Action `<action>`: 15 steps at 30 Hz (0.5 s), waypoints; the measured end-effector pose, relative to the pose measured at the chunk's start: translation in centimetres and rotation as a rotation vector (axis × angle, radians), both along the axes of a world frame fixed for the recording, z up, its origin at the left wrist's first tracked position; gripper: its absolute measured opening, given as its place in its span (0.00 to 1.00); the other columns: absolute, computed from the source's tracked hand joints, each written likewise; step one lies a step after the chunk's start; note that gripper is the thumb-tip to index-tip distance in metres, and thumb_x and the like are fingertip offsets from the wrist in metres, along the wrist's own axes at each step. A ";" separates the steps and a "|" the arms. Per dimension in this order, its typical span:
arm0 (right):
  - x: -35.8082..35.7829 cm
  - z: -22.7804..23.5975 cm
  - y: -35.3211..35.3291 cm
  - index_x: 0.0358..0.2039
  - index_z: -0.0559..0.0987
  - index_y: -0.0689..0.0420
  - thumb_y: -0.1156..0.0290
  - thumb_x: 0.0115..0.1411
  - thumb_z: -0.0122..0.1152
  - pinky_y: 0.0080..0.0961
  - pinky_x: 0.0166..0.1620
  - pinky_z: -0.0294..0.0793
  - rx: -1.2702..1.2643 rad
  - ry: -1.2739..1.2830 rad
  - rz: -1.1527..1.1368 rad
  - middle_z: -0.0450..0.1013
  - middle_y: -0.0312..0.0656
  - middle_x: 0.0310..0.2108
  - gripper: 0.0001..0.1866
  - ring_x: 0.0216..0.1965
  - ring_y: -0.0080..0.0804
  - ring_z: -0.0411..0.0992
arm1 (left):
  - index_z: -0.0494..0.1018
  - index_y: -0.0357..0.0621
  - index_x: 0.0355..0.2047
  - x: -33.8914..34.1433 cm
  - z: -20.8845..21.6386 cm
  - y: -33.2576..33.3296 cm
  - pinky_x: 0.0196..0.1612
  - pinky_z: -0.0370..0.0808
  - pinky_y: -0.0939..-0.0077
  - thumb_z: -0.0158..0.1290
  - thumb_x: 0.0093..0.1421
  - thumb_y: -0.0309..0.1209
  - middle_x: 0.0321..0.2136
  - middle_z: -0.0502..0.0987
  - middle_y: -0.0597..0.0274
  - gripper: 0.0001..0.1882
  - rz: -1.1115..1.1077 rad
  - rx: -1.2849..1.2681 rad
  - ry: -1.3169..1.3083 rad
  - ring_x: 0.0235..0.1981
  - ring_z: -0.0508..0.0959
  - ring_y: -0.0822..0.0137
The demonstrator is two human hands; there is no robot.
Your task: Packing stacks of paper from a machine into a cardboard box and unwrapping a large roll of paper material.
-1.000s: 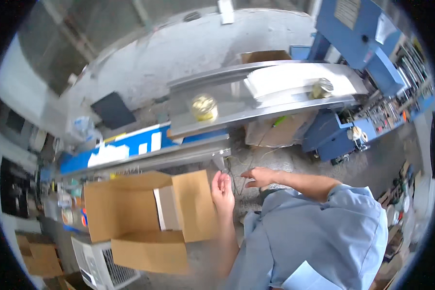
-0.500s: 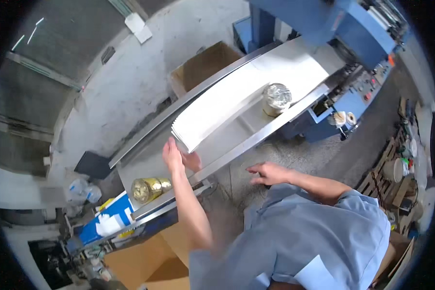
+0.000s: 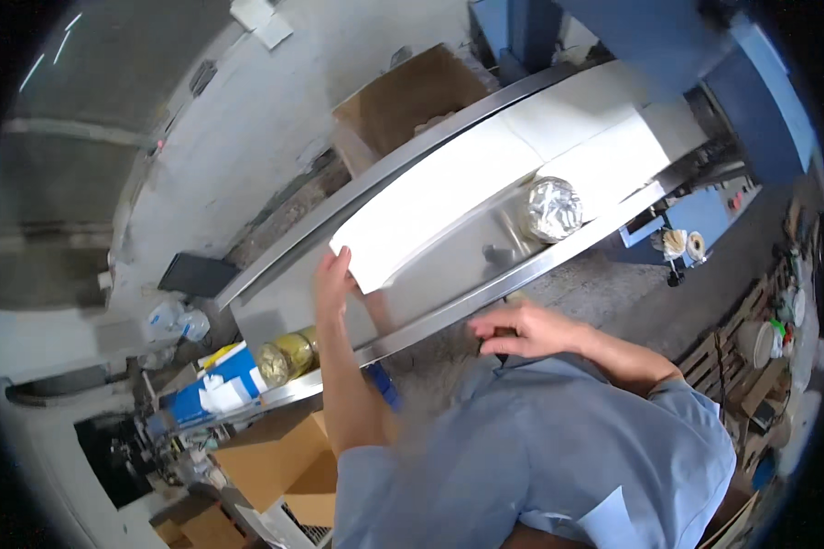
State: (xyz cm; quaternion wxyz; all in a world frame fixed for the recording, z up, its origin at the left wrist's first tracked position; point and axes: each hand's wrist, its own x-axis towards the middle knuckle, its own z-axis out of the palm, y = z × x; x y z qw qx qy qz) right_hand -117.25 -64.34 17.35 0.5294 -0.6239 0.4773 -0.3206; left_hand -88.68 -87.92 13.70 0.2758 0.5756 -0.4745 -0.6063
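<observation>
My left hand rests against the near left end of a long stack of white paper sheets, fingers stretched along its edge and one fingertip at the corner. The stack lies on a metal trough-like table with raised rims. My right hand hovers before my body, off the table, its fingers loosely bent and apart with nothing in them. A shiny silver-topped cylinder stands by the right part of the paper. Gold-coloured cylinders lie at the table's left end.
A blue machine stands at the table's far right end. Behind the table is an open cardboard box; another cardboard box sits at the lower left. Wooden pallets are on the right. Plastic bottles stand at left.
The stack's end, fanned before, looks more even now. My left hand has moved up against its corner. My right hand has turned slightly. The whole view has shifted.
</observation>
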 end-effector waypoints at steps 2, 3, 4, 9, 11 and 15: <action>-2.0 1.8 -2.1 0.51 0.76 0.60 0.60 0.59 0.64 0.29 0.39 0.77 -0.208 0.074 -0.170 0.77 0.45 0.37 0.23 0.35 0.38 0.77 | 0.74 0.42 0.38 0.7 -1.6 0.2 0.22 0.65 0.85 0.53 0.66 0.40 0.25 0.73 0.73 0.13 0.074 -0.039 0.105 0.21 0.69 0.83; -3.1 1.6 -3.5 0.50 0.76 0.61 0.61 0.60 0.63 0.29 0.38 0.77 -0.277 0.153 -0.343 0.76 0.45 0.35 0.22 0.34 0.37 0.76 | 0.74 0.42 0.38 1.3 -2.3 0.0 0.22 0.65 0.85 0.53 0.66 0.40 0.25 0.73 0.73 0.13 0.047 -0.033 0.127 0.21 0.69 0.83; -4.6 1.4 -5.1 0.49 0.76 0.61 0.62 0.60 0.63 0.28 0.37 0.77 -0.349 0.232 -0.512 0.75 0.44 0.34 0.21 0.33 0.36 0.76 | 0.72 0.39 0.45 2.1 -2.7 -0.5 0.28 0.70 0.81 0.54 0.65 0.40 0.32 0.75 0.67 0.17 0.034 -0.024 0.186 0.29 0.74 0.78; -10.5 1.0 -11.4 0.47 0.77 0.62 0.64 0.56 0.63 0.37 0.42 0.76 -0.307 0.826 -0.812 0.74 0.51 0.38 0.21 0.38 0.46 0.76 | 0.69 0.35 0.53 0.7 -3.7 -0.1 0.33 0.74 0.80 0.56 0.64 0.38 0.39 0.78 0.62 0.23 0.039 -0.037 0.265 0.34 0.77 0.74; -10.8 0.7 -12.3 0.46 0.78 0.62 0.65 0.54 0.63 0.39 0.47 0.74 -0.181 0.896 -0.757 0.74 0.54 0.40 0.20 0.43 0.51 0.74 | 0.68 0.34 0.54 0.3 -3.4 0.6 0.33 0.74 0.81 0.56 0.64 0.34 0.39 0.78 0.62 0.23 0.099 -0.090 0.248 0.34 0.77 0.75; -9.9 0.4 -12.7 0.44 0.79 0.62 0.65 0.54 0.63 0.39 0.48 0.73 -0.095 0.978 -0.656 0.74 0.54 0.41 0.19 0.45 0.50 0.73 | 0.67 0.33 0.55 0.3 -3.5 0.9 0.34 0.74 0.82 0.57 0.63 0.31 0.39 0.78 0.61 0.24 0.118 -0.090 0.264 0.35 0.77 0.75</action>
